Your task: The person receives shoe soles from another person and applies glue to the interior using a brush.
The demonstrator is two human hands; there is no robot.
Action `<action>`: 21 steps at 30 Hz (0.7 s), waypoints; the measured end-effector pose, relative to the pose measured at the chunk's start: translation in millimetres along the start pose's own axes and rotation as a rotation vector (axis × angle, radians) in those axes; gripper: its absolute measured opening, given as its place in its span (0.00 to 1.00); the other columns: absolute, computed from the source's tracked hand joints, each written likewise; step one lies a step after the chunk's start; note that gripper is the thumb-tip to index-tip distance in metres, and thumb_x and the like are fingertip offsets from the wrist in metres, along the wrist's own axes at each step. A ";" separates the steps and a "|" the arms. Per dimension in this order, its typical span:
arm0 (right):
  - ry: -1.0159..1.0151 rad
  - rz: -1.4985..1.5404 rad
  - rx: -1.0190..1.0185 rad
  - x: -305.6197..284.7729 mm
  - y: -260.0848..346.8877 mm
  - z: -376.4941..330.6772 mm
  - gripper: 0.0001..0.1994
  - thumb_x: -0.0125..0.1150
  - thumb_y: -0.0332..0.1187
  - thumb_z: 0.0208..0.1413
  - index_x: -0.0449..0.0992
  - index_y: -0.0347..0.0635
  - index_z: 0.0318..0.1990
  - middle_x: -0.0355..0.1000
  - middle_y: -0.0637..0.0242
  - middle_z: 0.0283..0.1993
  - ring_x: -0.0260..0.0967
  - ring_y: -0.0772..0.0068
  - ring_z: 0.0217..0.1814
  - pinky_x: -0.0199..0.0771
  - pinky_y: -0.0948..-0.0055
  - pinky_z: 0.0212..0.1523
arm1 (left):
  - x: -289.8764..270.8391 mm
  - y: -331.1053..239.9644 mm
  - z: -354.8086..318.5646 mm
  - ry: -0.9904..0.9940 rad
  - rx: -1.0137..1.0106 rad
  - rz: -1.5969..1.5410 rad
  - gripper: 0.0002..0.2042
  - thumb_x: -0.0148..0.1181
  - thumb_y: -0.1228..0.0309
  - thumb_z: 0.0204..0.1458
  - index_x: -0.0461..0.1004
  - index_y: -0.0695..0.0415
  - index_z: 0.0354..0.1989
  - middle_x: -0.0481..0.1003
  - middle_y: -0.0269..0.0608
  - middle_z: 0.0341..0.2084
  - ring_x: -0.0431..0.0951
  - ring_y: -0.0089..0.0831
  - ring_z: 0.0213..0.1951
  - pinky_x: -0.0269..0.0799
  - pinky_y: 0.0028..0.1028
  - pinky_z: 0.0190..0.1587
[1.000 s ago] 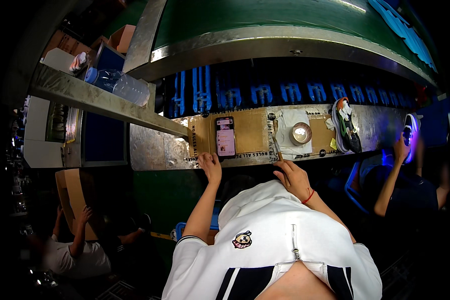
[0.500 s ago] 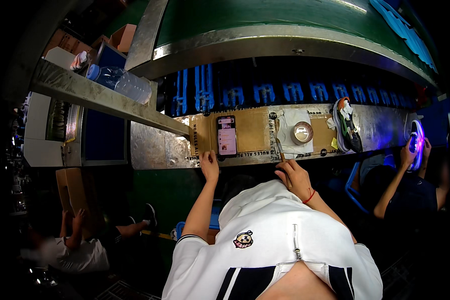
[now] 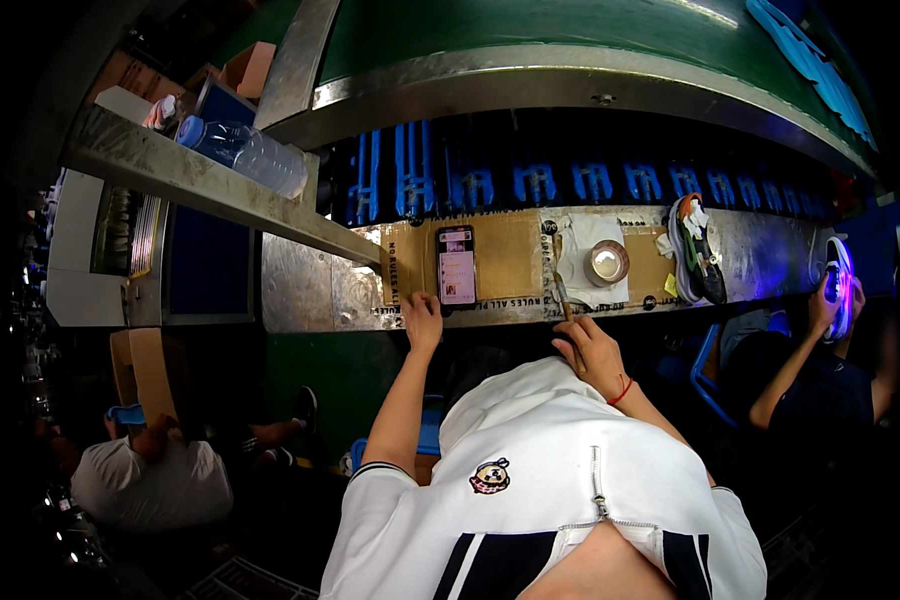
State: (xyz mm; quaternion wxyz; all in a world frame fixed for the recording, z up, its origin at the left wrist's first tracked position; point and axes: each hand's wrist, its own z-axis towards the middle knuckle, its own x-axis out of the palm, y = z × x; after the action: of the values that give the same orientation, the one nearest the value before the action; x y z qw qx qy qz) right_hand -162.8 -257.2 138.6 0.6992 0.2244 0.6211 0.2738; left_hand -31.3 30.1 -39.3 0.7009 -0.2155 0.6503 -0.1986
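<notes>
- Far left, a co-worker (image 3: 155, 480) sits low, close to an open cardboard carton (image 3: 150, 372).
- Above that, a clear bottle with a blue cap (image 3: 260, 165) lies along a metal beam (image 3: 135, 148).
- The left hand (image 3: 423, 322) is at the near edge of the metal surface (image 3: 305, 290), just beside the lower left corner of a phone. Its fingers are curled close together; I cannot tell whether they hold anything.
- The phone (image 3: 457, 262) lies screen up and lit on a flat cardboard sheet (image 3: 510, 255).
- A slim brush-like tool (image 3: 561, 291) slants across the near edge of the surface, its far end beside a white sheet (image 3: 574, 240).
- The right hand (image 3: 598, 358) has its fingers clamped on that tool's handle. So the tool is taken up, but it is apart from any shoe.
- A round container (image 3: 606, 281) rests on the white sheet, near the tool; what is inside is unclear.
- Farther right, dark footwear with orange and green parts (image 3: 710, 262) and white stuffing sits untouched; one shoe or two, I cannot tell. How much of it is finished or left does not show.
- Far right, another co-worker's hands (image 3: 825, 308) hold a shoe under violet light (image 3: 838, 285).
</notes>
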 end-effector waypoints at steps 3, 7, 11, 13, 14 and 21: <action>-0.008 0.007 -0.009 0.6 0.9 -0.6 0.10 0.61 0.36 0.52 0.73 0.43 0.40 0.69 0.60 0.38 0.71 0.55 0.35 0.73 0.65 0.32 | 4.1 5.8 3.1 0.064 -0.038 -0.060 0.13 0.54 0.64 0.54 0.66 0.61 0.38 0.62 0.59 0.42 0.65 0.55 0.43 0.63 0.46 0.47; 0.016 0.008 -0.024 2.9 1.1 -0.2 0.11 0.61 0.36 0.52 0.73 0.43 0.40 0.69 0.60 0.38 0.71 0.55 0.35 0.73 0.65 0.32 | 14.5 36.9 18.3 0.141 -0.033 -0.123 0.15 0.53 0.61 0.55 0.65 0.62 0.37 0.64 0.60 0.40 0.65 0.55 0.43 0.62 0.45 0.47; 0.036 -0.001 -0.010 3.0 2.1 -0.6 0.11 0.61 0.36 0.52 0.73 0.43 0.40 0.69 0.60 0.38 0.71 0.55 0.35 0.73 0.65 0.32 | 11.0 38.0 34.0 0.256 -0.119 -0.182 0.20 0.52 0.56 0.55 0.66 0.66 0.36 0.66 0.62 0.38 0.64 0.57 0.45 0.61 0.44 0.49; 0.024 -0.001 -0.011 3.3 0.9 -0.9 0.11 0.61 0.36 0.52 0.73 0.43 0.40 0.69 0.61 0.38 0.71 0.55 0.36 0.74 0.65 0.33 | 10.1 31.2 36.9 0.285 -0.157 -0.162 0.23 0.51 0.53 0.55 0.67 0.67 0.36 0.66 0.63 0.38 0.64 0.57 0.46 0.60 0.44 0.51; 0.018 -0.001 -0.012 3.5 0.2 -1.2 0.11 0.61 0.36 0.52 0.73 0.43 0.40 0.69 0.61 0.38 0.71 0.55 0.36 0.74 0.65 0.33 | 9.7 27.9 38.5 0.289 -0.182 -0.163 0.24 0.52 0.52 0.54 0.68 0.68 0.36 0.66 0.65 0.38 0.64 0.58 0.47 0.60 0.44 0.52; 0.031 0.012 -0.002 4.9 3.5 -2.4 0.10 0.61 0.36 0.52 0.73 0.43 0.40 0.69 0.61 0.39 0.72 0.55 0.36 0.74 0.65 0.33 | 10.5 41.1 50.7 0.388 -0.269 -0.133 0.28 0.52 0.47 0.51 0.69 0.69 0.32 0.64 0.72 0.43 0.63 0.61 0.50 0.58 0.43 0.55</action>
State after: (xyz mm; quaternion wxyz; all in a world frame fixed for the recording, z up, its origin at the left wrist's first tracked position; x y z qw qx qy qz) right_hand -165.2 -251.4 136.9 0.6882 0.2230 0.6301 0.2820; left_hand 20.0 60.5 -67.9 0.5134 -0.3069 0.7777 -0.1936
